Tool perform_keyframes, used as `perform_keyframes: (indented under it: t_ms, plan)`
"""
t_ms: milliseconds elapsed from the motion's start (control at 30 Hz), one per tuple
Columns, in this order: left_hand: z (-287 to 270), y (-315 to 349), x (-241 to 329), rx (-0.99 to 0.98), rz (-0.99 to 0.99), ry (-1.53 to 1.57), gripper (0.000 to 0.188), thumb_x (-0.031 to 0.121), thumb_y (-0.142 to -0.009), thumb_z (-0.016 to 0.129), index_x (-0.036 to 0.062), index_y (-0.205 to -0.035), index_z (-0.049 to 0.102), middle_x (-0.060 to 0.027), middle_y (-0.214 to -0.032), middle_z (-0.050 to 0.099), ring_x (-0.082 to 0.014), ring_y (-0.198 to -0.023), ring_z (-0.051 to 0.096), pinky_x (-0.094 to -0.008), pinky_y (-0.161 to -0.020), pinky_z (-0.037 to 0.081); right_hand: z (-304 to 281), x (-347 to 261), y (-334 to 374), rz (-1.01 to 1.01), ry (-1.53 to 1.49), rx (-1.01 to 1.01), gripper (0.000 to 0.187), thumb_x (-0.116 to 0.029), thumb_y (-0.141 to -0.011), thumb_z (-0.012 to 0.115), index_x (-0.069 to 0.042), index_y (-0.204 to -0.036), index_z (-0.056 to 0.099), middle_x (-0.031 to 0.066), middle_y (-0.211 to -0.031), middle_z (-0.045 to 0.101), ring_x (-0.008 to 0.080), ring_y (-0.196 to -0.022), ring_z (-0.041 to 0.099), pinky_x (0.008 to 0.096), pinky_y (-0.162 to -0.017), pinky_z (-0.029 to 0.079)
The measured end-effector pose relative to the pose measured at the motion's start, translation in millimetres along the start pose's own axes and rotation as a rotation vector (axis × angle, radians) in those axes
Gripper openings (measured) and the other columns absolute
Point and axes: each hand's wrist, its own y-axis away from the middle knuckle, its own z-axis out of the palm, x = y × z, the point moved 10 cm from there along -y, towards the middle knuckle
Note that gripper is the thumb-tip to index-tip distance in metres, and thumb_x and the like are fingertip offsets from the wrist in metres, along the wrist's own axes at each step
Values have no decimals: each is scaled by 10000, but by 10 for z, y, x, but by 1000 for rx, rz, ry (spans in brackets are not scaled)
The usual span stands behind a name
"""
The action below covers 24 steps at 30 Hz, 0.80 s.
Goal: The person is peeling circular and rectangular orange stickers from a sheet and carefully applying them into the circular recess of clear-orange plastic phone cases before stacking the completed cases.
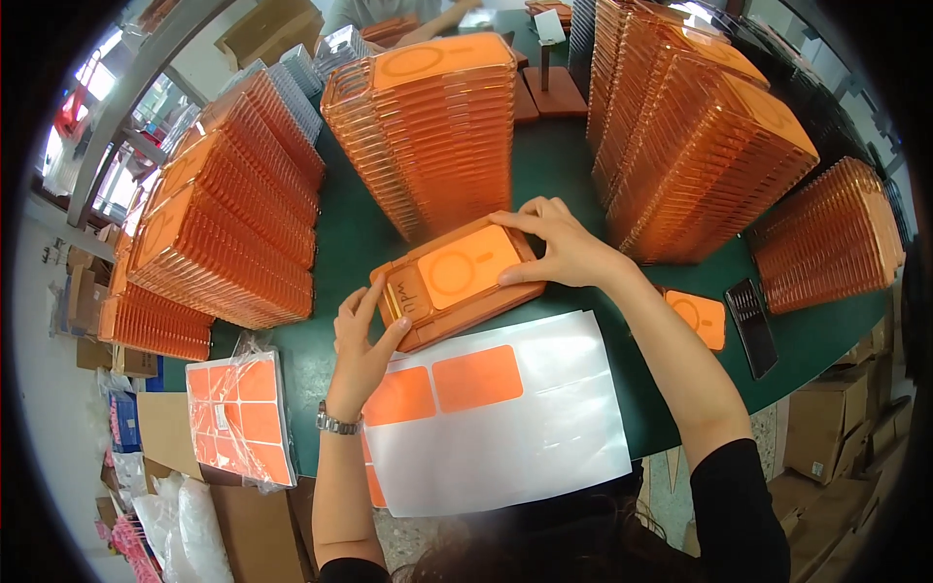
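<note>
Head view: orange phone case (455,282) flat on green table (583,175), between both hands, long axis running lower-left to upper-right. Left hand (362,342) at lower-left end, fingers spread, thumb touching edge. Right hand (561,247) at upper-right end, fingers curled, pressing orange sticker (466,267) on case, probably. Sticker sheet (505,413) just below. Tall orange stacks (432,126) around.
</note>
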Motion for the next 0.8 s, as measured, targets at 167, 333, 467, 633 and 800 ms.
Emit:
perform_keyframes:
  t_ms: [167,333,467,633,800]
  plan:
    - [-67,10,72,-2,-13,-201,709,353,-932,725,144,-1544,435,-226,-1554,359,-376,-1461,303,-500,-1184,246,-56,-82,26,41,31,-38,908,-552,-732,860,-160,-1483,532,174,-1329,472,333,-1304,392,413,-1091,382]
    - [-19,-150,465,4,329,-223,842,333,-848,788,51,-1535,392,-204,-1456,472,-388,-1377,408,-563,-1183,243,-129,-564,72,-305,194,123,870,-538,-727,837,-83,-1419,568,170,-1328,538,343,-1282,454,452,-1072,385]
    - [-48,-143,676,122,527,-326,901,272,-752,843,34,-1499,399,-195,-1387,519,-414,-1307,463,-591,-1171,261,157,-833,5,-635,150,215,826,-483,-760,822,-37,-1402,555,188,-1325,568,358,-1254,514,466,-1089,379]
    - [-307,-114,934,339,443,64,960,335,-795,820,-26,-1531,320,-205,-1532,428,-388,-1467,333,-508,-1231,192,-299,-915,312,-565,-5,312,909,-483,-719,853,-22,-1426,516,201,-1324,568,381,-1228,529,506,-1122,357]
    - [166,689,1037,-52,440,84,845,284,-770,828,-29,-1464,462,-230,-1423,568,-396,-1290,568,-480,-1078,445,-889,-333,1512,-216,251,301,1002,-475,-668,902,3,-1442,482,206,-1355,555,392,-1282,513,469,-1120,385]
